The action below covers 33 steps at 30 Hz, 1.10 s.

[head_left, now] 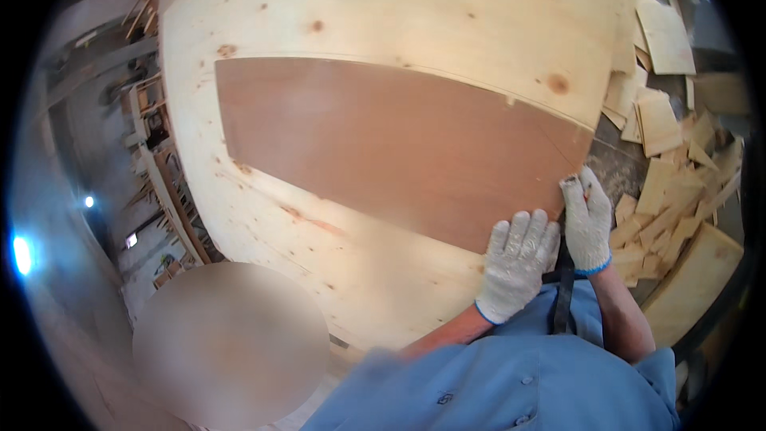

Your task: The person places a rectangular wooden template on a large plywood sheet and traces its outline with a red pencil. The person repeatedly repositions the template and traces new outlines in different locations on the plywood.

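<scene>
A large pale, knotty plywood sheet lies in front of me. On it rests a thin reddish-brown wood sheet, tapering at its left end. My left hand, in a white knit glove, lies with fingers extended over the brown sheet's near right edge. Beside it my right hand, gloved alike, is closed at the sheet's right edge. A small dark spot shows at its fingertips; what they grip is too small to make out. A fine line runs across the brown sheet's right corner toward these fingers.
Pale wood offcuts are heaped on the floor to the right, with a larger board among them. Timber strips stand or lie along the left side. A blurred round shape covers the lower left.
</scene>
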Each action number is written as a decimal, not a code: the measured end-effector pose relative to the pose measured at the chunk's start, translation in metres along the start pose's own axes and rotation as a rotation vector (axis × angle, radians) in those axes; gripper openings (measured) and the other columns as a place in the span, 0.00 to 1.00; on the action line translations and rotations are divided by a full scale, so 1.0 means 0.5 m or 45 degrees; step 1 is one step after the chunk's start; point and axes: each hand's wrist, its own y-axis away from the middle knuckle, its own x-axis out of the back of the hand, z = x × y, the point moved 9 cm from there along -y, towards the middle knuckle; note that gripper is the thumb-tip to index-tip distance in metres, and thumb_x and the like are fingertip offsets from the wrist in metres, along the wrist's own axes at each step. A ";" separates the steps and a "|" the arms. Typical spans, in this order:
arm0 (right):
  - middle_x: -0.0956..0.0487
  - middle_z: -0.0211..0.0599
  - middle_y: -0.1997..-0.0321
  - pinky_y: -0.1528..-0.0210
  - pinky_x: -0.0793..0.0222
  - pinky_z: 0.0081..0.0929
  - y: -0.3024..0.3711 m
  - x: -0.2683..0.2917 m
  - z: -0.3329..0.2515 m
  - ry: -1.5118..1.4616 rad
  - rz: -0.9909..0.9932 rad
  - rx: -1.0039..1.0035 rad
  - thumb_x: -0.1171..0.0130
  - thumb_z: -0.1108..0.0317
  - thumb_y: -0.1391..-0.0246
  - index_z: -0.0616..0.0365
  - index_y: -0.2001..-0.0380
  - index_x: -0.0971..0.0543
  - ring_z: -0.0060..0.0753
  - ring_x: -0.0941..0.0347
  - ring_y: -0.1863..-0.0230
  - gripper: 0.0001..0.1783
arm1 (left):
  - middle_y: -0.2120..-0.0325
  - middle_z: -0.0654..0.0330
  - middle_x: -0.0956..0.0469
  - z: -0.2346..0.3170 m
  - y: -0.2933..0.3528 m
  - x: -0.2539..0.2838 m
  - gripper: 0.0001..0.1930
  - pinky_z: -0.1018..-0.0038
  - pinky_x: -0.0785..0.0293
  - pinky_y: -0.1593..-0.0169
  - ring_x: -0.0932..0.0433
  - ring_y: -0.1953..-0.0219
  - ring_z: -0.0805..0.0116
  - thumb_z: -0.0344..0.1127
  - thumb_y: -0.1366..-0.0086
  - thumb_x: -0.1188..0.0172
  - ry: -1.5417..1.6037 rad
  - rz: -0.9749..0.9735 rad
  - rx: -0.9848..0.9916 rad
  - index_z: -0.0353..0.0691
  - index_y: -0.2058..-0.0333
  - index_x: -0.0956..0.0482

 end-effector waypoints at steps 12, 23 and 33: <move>0.23 0.29 0.65 0.58 0.33 0.22 0.007 -0.002 -0.001 -0.084 -0.015 0.007 0.50 0.71 0.29 0.64 0.53 0.23 0.17 0.33 0.62 0.10 | 0.27 0.53 0.38 0.002 0.045 -0.036 0.29 0.49 0.55 0.22 0.45 0.23 0.52 0.35 0.31 0.46 0.028 -0.080 -0.002 0.42 0.31 0.30; 0.19 0.29 0.62 0.58 0.30 0.21 0.001 -0.035 0.063 0.017 -0.015 0.197 0.49 0.65 0.28 0.65 0.45 0.23 0.15 0.28 0.61 0.17 | 0.33 0.49 0.31 -0.013 0.035 -0.048 0.28 0.39 0.44 0.30 0.36 0.30 0.41 0.33 0.36 0.42 0.027 -0.204 0.055 0.38 0.36 0.27; 0.17 0.32 0.62 0.58 0.29 0.22 -0.006 -0.044 0.082 -0.067 -0.070 0.014 0.46 0.59 0.28 0.64 0.43 0.23 0.17 0.27 0.62 0.21 | 0.36 0.50 0.28 -0.009 0.049 -0.041 0.26 0.40 0.38 0.36 0.30 0.36 0.41 0.35 0.38 0.39 -0.146 0.067 -0.005 0.41 0.39 0.24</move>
